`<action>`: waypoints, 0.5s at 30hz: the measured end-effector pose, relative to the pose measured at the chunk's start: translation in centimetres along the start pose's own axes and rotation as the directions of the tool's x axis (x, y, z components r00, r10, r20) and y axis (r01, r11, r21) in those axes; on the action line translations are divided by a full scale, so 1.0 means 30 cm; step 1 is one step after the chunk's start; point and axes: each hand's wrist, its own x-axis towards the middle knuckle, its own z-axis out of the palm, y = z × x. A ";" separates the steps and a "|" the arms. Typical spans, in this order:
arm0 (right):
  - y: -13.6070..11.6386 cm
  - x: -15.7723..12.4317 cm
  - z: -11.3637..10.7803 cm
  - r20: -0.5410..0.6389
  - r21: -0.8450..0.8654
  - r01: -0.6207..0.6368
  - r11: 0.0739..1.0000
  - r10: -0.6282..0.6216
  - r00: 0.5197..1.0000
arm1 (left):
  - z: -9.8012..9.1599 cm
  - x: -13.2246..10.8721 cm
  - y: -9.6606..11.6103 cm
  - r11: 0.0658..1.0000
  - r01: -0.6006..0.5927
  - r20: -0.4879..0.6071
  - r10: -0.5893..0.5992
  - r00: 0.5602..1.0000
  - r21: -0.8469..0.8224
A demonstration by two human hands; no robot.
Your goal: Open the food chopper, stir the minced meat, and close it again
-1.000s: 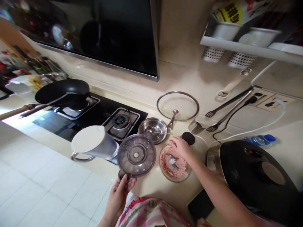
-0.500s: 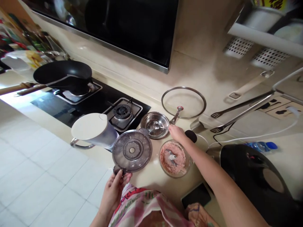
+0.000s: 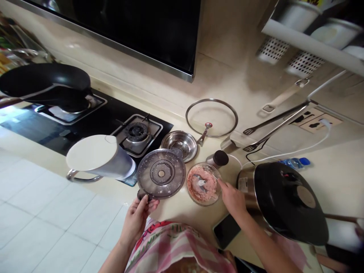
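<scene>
My left hand [image 3: 138, 217] grips the tab of a round, smeared transparent chopper lid [image 3: 160, 173] and holds it flat above the counter's front edge. A glass bowl [image 3: 203, 184] with pink minced meat and a blade hub in its middle stands just right of the lid. My right hand [image 3: 233, 198] rests at the bowl's right rim, fingers pointing at it, nothing in it. Behind the bowl stands an empty steel bowl [image 3: 179, 144] and a dark-topped steel shaker [image 3: 218, 159].
A white-lidded jug [image 3: 96, 158] lies left of the lid, by the gas hob [image 3: 85, 121] with a black pan [image 3: 45, 83]. A glass pot lid [image 3: 212, 117] leans on the wall. A black-lidded cooker [image 3: 287, 199] stands at right; a phone [image 3: 226, 230] lies by the edge.
My right hand has drawn back from the steel bowl behind the meat to the glass bowl's right rim. My left hand keeps holding the chopper lid. The view has shifted right.
</scene>
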 end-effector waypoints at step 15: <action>-0.065 0.053 -0.044 -0.062 0.260 0.099 0.960 -0.086 0.994 | 0.014 -0.004 0.020 0.999 0.006 0.006 -0.006 1.000 0.047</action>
